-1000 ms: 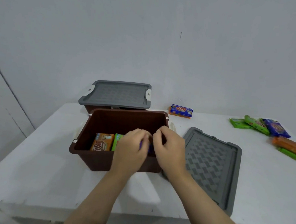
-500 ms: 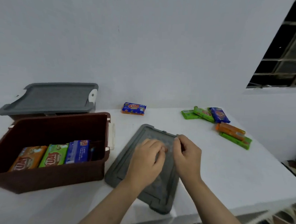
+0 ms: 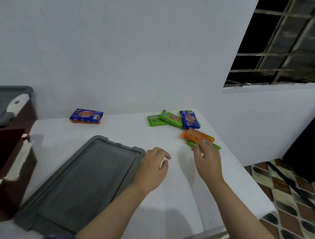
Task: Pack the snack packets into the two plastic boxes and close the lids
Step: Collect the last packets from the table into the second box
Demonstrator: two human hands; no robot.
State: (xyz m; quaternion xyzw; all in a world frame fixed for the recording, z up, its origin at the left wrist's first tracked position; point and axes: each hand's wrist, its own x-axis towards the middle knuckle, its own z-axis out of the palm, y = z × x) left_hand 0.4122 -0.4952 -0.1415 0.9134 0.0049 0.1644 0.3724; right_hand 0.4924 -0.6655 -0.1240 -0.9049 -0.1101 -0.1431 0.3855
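Head view, taking progress first: at the lower left edge of the frame the open brown box (image 3: 7,175) shows a sliver of a blue packet inside, so some packing is done, though most of its inside is cut off. Its grey lid (image 3: 80,184) lies flat on the white table (image 3: 176,202) at lower centre, not yet on. At the far left, above it, the second box (image 3: 25,116) carries a grey lid (image 3: 2,104) on top; whether it is latched, or what it holds, I cannot tell. Still loose on the table are a blue packet (image 3: 86,115) at upper centre, seemingly stacked on an orange one, and a cluster at centre right: two green packets (image 3: 164,119), another blue one (image 3: 189,119), an orange packet (image 3: 197,136) and a green one (image 3: 191,143) under it. So, by my judgement, well over half the packets remain, and at least one lid.

Same view, the hands: the right hand (image 3: 207,160) reaches to the near edge of the orange and green pair, fingers loosely spread, tips at or just touching them, clasping nothing yet. The left hand (image 3: 154,168) hovers beside the lid's far right corner, fingers loosely curled, holding nothing.
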